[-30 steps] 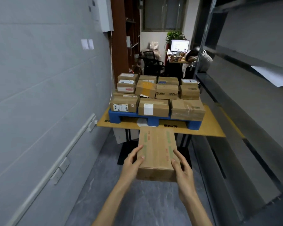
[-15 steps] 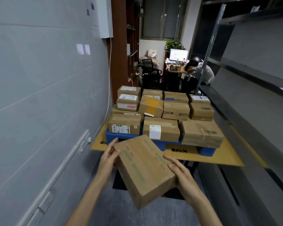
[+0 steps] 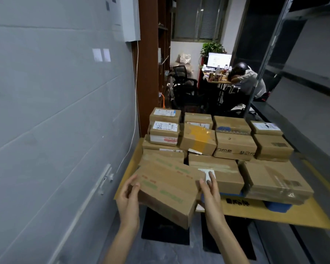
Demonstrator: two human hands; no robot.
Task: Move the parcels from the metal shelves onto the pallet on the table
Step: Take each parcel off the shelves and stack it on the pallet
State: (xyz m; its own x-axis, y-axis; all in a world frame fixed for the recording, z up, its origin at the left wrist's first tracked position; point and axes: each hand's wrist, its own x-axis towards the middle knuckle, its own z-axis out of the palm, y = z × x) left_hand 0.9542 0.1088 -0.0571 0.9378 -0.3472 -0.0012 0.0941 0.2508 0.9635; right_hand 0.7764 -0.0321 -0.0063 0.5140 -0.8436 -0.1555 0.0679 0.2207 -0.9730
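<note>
Now: one parcel (image 3: 168,189) in hand, carried clear of the stack, not yet set down. Left hand (image 3: 129,195) grips its left end, thumb on top, fingers curled under. Right hand (image 3: 210,191) holds its right end, thumb at the top edge. Both hands are clamped on it; neither is free

Key relation: the parcel's long axis runs roughly hand to hand, skewed, with the left end farther off and the near right corner lowest. The top face tips toward the camera. The pallet (image 3: 278,206) lies straight ahead of the grip and stretches off to its right, on the table (image 3: 303,218). Just beyond the grip, partly hidden by the parcel, sits the front-left one of the stacked parcels (image 3: 234,147). Its top looks like the nearest landing spot (judgement)

The left hand is nearer that spot. The right hand is nearer the front-middle one; whether its fingers touch that one, cannot tell. The likely move is forward, level out, lower

Shelves (image 3: 312,130) are well to the right of the grip

Counts: held parcel 1; stacked parcels at least 12 visible, more possibly hidden; pallet 1; table 1; hands 2
</note>
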